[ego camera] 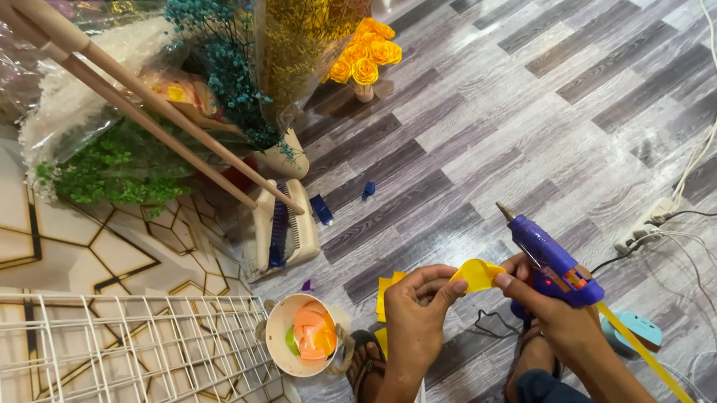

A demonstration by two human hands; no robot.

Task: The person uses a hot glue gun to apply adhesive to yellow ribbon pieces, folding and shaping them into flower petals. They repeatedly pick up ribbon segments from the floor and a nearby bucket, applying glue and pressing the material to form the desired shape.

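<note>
Over a grey wood-pattern floor [536,88], both hands pinch a light, floppy yellow petal [477,274] by its edges, left hand [413,320] opposite right hand [556,314], which also clamps a blue glue gun [547,256].

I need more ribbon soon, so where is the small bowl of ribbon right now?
In the head view, the small bowl sits on the floor at lower centre-left, just left of the left hand, beside the white wire grid.
</note>
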